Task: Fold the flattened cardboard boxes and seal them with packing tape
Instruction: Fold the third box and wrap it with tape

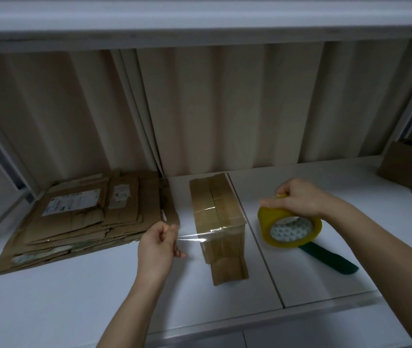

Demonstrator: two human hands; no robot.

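Box [218,222] long axis runs away from viewer; tape strip [192,238] crosses it sideways.

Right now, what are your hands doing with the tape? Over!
Left hand pinches tape strip stuck to box. Right hand grips tape roll. Nothing in the way.

Bare shelf [79,292] before cardboard stack [79,222]

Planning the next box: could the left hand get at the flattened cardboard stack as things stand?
Probably not yet: the left hand pinches the clear tape strip stuck to the box. The stack lies close beside it, nothing between.
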